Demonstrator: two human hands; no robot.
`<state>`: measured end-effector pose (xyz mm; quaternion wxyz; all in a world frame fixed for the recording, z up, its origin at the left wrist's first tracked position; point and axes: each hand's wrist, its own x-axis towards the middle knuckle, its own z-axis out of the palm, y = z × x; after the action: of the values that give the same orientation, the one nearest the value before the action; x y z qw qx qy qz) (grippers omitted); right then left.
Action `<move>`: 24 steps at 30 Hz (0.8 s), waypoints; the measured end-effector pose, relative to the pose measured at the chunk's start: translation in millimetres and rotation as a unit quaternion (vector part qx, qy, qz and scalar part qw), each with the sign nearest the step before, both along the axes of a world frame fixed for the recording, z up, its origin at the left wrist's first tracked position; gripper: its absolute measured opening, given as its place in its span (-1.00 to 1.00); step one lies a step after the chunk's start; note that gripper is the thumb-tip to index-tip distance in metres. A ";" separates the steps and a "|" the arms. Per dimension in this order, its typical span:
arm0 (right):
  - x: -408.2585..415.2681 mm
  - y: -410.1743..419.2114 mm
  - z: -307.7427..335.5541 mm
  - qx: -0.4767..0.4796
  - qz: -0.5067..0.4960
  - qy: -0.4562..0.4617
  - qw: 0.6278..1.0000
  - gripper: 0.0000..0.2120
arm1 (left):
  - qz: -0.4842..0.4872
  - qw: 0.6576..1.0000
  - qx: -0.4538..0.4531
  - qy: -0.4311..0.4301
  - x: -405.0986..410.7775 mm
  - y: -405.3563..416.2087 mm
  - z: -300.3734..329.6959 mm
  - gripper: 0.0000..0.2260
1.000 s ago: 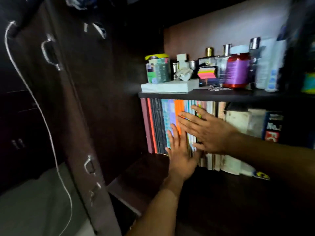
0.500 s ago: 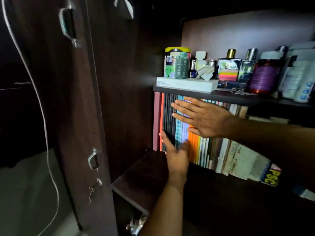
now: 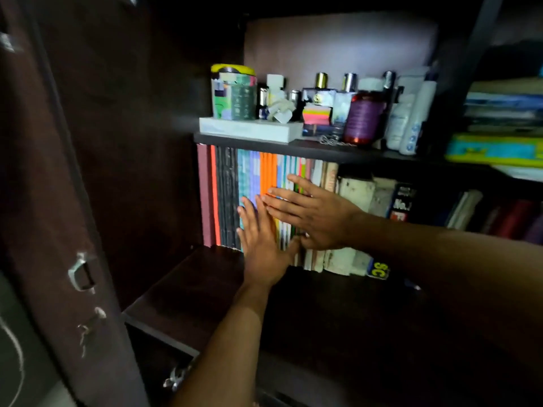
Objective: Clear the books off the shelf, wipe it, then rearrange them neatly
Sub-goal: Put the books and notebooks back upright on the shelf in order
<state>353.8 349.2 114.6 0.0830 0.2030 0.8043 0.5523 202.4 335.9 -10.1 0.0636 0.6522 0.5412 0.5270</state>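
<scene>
Both hands flat on the book spines, lower shelf

I see the left hand (image 3: 264,245) and right hand (image 3: 317,212), fingers straight and spread, pressing the upright books (image 3: 229,201) standing on the dark shelf (image 3: 182,292); a yellow-lidded jar (image 3: 233,92) sits above

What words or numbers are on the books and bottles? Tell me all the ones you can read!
"No." on the dark book spine right of the hands; the rest of that spine is blurred.
"36", or maybe "SC" upside down, in yellow on the blue book corner at the bottom of the row.
Purple bottle: label too blurred to read.
White bottles: print too small to read.
Yellow-lidded jar: pictures only, no words readable.
</scene>
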 end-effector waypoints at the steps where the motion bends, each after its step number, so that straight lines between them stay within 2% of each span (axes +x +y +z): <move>1: -1.2 -5.5 -2.4 -0.006 -0.001 0.013 1.000 -0.18 | -0.012 1.000 -0.012 0.014 -1.5 0.0 0.1 0.08; 5: 38.7 -28.1 -18.9 -0.041 0.031 0.073 0.996 -0.29 | -0.001 0.999 -0.033 0.033 0.3 -1.0 2.3 0.25; 7: 76.7 -35.4 -29.4 -0.049 0.018 0.093 0.994 -0.24 | 0.036 0.997 -0.040 0.059 3.2 0.1 0.7 0.24; 9: 108.1 -34.6 -30.2 -0.028 -0.018 0.069 0.997 -0.12 | 0.073 0.994 -0.032 0.079 5.9 -2.8 3.5 0.20; 11: 115.3 -29.0 -30.5 -0.021 -0.041 0.047 0.998 -0.08 | 0.097 0.988 0.038 0.117 11.5 -12.0 11.0 0.09; 12: 112.6 -25.2 -31.0 -0.022 -0.042 0.041 0.998 -0.09 | 0.075 0.979 0.111 0.154 20.7 -19.5 11.9 -0.01; 14: 107.0 -28.3 -29.6 -0.045 -0.031 0.048 0.997 -0.18 | -0.068 0.937 0.251 0.232 54.3 -38.6 13.8 -0.23; 16: 112.4 -35.6 -34.3 -0.044 -0.009 0.125 0.991 -0.28 | -0.181 0.900 0.280 0.281 82.9 -49.7 27.7 -0.36; 17: 126.5 -48.7 -36.5 -0.033 -0.039 0.159 0.986 -0.30 | -0.204 0.900 0.279 0.267 104.3 -48.7 37.8 -0.37; 20: 180.4 -77.0 -47.5 0.018 -0.139 0.242 0.960 -0.23 | -0.176 0.933 0.241 0.201 137.8 -40.2 64.3 -0.29; 22: 212.0 -87.2 -48.4 0.022 -0.181 0.226 0.957 -0.17 | -0.160 0.937 0.222 0.216 150.2 -30.9 52.2 -0.25; 24: 218.3 -81.2 -49.2 0.007 -0.206 0.198 0.958 -0.12 | -0.129 0.927 0.223 0.272 155.5 -22.4 23.3 -0.17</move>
<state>572.1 268.0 65.5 0.0326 0.4706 0.7412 0.4776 357.9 313.4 13.2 -0.1660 0.8317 0.3175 0.4242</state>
